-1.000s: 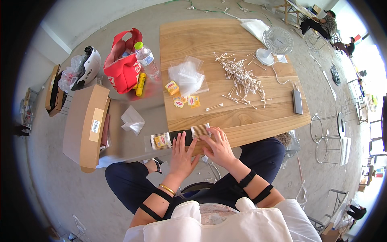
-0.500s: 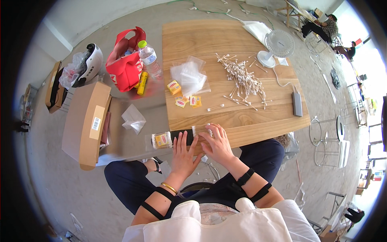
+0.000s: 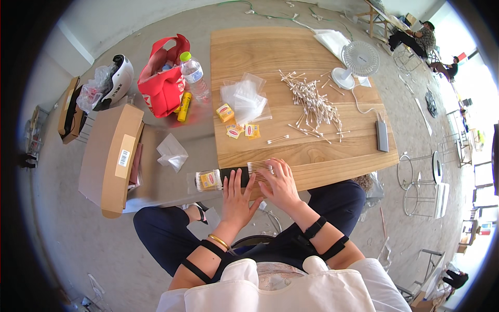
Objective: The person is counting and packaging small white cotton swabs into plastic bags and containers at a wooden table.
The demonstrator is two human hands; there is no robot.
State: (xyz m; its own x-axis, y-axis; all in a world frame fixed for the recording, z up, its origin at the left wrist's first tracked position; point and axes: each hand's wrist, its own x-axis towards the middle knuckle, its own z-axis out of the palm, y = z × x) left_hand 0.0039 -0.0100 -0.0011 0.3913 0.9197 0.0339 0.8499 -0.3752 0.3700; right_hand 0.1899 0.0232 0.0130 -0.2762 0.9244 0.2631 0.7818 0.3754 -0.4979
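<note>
At the table's near edge lies a row of cotton swabs (image 3: 260,167), next to a black band (image 3: 226,172). My left hand (image 3: 238,203) rests on the band with its fingers stretched out. My right hand (image 3: 282,188) has its fingers spread, their tips touching the swabs at the row's right end. Left of the band is a clear-wrapped batch of swabs with a yellow and red label card (image 3: 210,180) on it. Whether the two batches sit in one pack is hidden by my hands. Farther off is a loose heap of cotton swabs (image 3: 314,101), with a few strays around it.
Clear plastic bags (image 3: 243,99), a small yellow stack of cards (image 3: 224,113) and loose cards (image 3: 251,130) lie on the wooden table (image 3: 260,47). A white fan (image 3: 359,58) and grey power bank (image 3: 382,136) stand right. Left are a cardboard box (image 3: 106,156), red bag (image 3: 163,86) and water bottle (image 3: 193,75).
</note>
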